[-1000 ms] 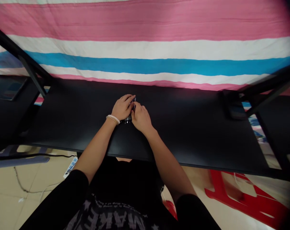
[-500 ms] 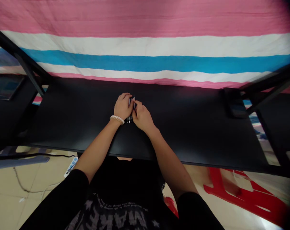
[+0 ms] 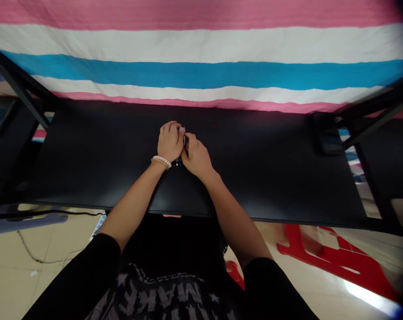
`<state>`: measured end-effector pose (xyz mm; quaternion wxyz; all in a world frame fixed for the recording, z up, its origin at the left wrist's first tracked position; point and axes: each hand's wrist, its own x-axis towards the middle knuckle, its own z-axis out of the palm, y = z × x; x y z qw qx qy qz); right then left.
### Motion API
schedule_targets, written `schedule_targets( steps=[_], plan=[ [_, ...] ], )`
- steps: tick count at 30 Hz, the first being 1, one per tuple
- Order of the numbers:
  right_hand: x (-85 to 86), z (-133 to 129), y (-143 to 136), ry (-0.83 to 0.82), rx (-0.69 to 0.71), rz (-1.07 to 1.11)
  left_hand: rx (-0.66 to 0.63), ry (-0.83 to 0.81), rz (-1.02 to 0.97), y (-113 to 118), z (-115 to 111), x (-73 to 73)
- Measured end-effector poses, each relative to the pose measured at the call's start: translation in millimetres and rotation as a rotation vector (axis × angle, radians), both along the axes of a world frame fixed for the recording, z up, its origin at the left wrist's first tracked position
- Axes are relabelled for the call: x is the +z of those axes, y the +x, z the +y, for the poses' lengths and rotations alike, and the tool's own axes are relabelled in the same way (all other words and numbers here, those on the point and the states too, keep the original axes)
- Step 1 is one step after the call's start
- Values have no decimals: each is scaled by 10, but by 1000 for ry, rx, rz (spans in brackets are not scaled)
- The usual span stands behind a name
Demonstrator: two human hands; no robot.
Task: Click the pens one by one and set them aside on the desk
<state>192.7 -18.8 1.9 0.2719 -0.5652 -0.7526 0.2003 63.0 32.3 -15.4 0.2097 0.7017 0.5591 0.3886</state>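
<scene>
Several slim dark sticks that look like a bundle of pens lie side by side on the black table, mostly hidden under my hands. Their dark ends with small bright glints poke out near my left wrist, and a pale bit shows by the fingertips. My left hand, with a pale beaded bracelet at the wrist, is curled over the bundle from the left. From the right, my right hand closes against it with bent fingers. Thumbs and fingertips of both hands meet around the far part of the bundle.
A black table spans the view. A dark phone-like object sits near its right end beside the frame bars. Behind hangs a striped cloth. Below are a red plastic stool, cables and a power strip.
My left hand has slid over the bundle, so less of the pens shows between my hands. Both hands stay close together. The camera view has shifted slightly.
</scene>
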Motion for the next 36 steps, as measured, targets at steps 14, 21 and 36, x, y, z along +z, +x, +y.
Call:
schedule_targets(
  steps=[14, 21, 36],
  plan=[
    [169, -60, 140, -48, 4, -42, 144, -34, -372, -133, -33, 109],
    [145, -28, 157, -34, -175, 329, 156, 20, -680, -138, -28, 146],
    [138, -67, 6, -169, -84, 898, -131, -316, -1251, -162, -140, 410]
  ],
)
